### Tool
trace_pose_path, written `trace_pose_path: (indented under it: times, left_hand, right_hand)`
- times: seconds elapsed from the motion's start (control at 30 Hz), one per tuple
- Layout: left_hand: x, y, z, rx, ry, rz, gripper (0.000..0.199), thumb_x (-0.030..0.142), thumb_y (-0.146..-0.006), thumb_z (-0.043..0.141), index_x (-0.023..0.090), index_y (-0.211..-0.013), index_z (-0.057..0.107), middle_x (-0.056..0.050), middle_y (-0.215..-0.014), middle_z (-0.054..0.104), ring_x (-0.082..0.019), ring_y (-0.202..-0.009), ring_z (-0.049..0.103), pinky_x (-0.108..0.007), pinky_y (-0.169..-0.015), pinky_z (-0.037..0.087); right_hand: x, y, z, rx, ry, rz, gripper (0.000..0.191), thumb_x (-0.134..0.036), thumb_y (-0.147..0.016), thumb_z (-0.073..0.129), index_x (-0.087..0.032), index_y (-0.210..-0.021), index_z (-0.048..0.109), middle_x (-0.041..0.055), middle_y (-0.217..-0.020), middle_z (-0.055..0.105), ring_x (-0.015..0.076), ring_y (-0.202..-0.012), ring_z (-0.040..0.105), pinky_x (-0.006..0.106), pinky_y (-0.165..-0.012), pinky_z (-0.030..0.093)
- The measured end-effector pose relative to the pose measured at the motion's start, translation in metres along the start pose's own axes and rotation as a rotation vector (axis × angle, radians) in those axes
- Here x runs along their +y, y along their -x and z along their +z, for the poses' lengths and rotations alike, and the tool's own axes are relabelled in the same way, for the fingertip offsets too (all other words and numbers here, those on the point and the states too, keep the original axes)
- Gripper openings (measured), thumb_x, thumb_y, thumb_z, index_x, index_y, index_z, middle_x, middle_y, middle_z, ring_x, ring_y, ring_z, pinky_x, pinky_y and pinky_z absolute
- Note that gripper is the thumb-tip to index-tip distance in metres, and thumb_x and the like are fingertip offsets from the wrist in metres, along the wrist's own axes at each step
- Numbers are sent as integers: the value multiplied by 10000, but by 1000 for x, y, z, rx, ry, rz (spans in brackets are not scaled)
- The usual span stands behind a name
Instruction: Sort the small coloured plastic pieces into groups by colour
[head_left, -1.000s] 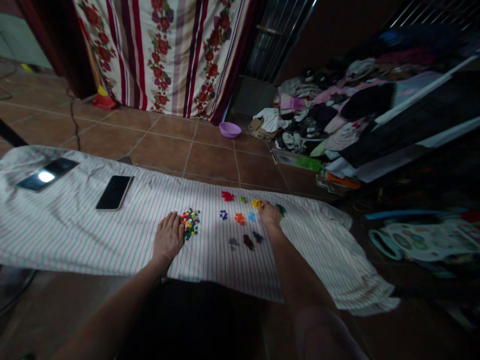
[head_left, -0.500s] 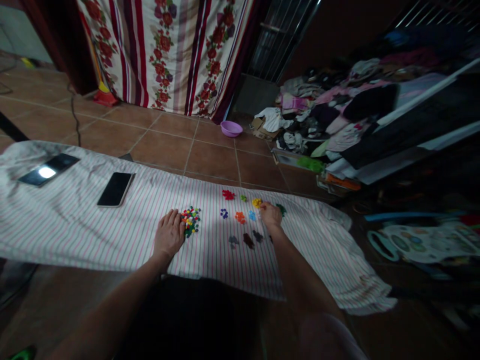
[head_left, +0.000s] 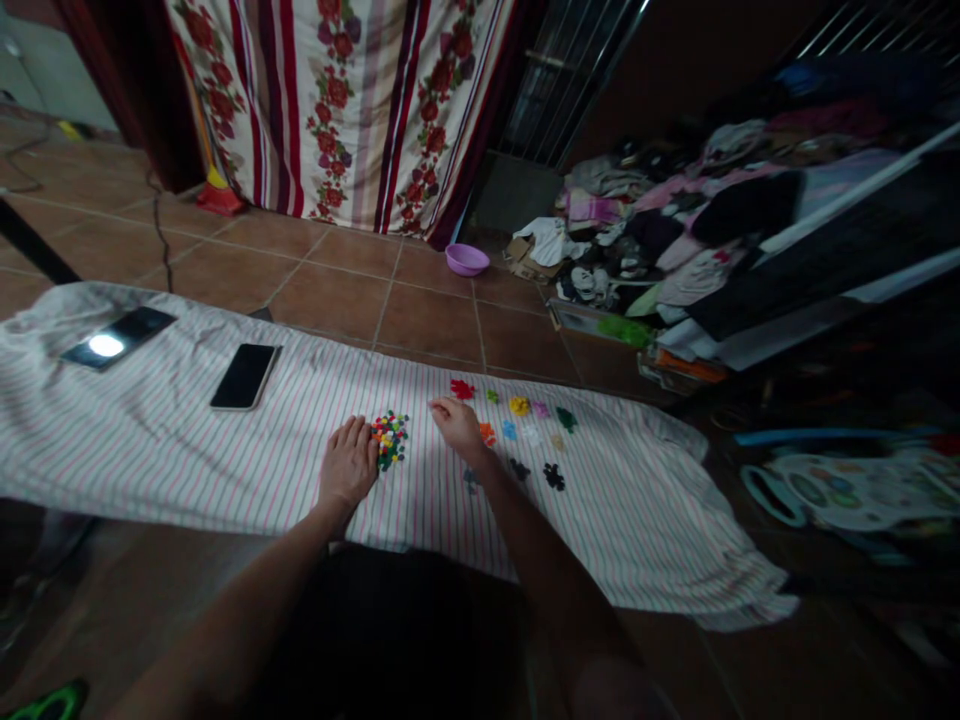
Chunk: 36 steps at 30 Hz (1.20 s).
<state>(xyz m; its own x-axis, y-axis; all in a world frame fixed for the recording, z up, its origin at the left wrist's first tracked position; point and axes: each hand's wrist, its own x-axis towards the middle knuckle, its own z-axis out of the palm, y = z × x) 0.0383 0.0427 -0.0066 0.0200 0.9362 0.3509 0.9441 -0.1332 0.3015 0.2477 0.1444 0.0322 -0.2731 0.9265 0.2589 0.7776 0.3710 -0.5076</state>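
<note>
My left hand point(head_left: 350, 462) lies flat on the striped cloth point(head_left: 300, 440), fingers stretched, touching the left edge of a mixed heap of small coloured pieces point(head_left: 390, 440). To the right of that heap, my right hand point(head_left: 457, 424) is over the cloth with its thumb and fingers drawn together; anything between them is too small to make out. Single-colour clusters surround it: red pieces point(head_left: 462, 389), green pieces point(head_left: 492, 396), yellow pieces point(head_left: 519, 405), orange pieces point(head_left: 488, 434), light blue pieces point(head_left: 509, 430) and black pieces point(head_left: 553, 477). Part of the middle clusters is hidden by my right hand and forearm.
Two dark-screened devices lie on the left of the cloth: a phone point(head_left: 245, 377) and a flat slab point(head_left: 120, 337) reflecting a light. Beyond the table, a purple basin point(head_left: 466, 261) stands on the tiled floor, near a heap of clothes point(head_left: 660, 220).
My right hand has moved left from beside the yellow pieces to between the mixed heap and the red pieces. My left hand stays beside the heap. The view has shifted slightly.
</note>
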Motion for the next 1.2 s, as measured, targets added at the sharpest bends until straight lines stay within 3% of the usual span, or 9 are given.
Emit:
trace_pose_path:
  times: [0.2, 0.47, 0.83, 1.2]
  left_hand:
    - [-1, 0, 0, 8, -15, 18, 469, 311, -937, 271, 82, -1230, 557, -173, -1357, 537, -289, -1325, 427, -463, -1067, 346]
    - [0, 0, 0, 6, 29, 11, 465, 306, -934, 263, 93, -1215, 567, -186, -1341, 546, -289, -1329, 425, -480, -1064, 351]
    - [1, 0, -2, 6, 18, 7, 467, 328, -939, 270, 97, -1212, 569, -174, -1343, 548, -284, -1329, 424, -458, -1063, 351]
    - [-2, 2, 0, 40, 20, 51, 469, 341, -936, 255, 109, -1196, 569, -181, -1311, 570, -287, -1309, 445, -470, -1041, 359]
  right_hand:
    - [-47, -4, 41, -152, -25, -52, 234, -166, -861, 521, -225, -975, 717, 38, -924, 676, 152, -866, 603, 239, -816, 447]
    - [-69, -3, 53, -220, 11, 48, 149, -190, -849, 590, -249, -915, 710, 28, -875, 627, 151, -827, 573, 235, -769, 429]
    - [-54, 5, 65, -30, -183, 140, 146, -135, -790, 560, -206, -902, 620, -3, -829, 659, 129, -744, 603, 231, -724, 471]
    - [-27, 17, 45, 46, -243, 190, 148, -199, -804, 547, -216, -910, 649, 4, -830, 683, 136, -753, 636, 245, -743, 506]
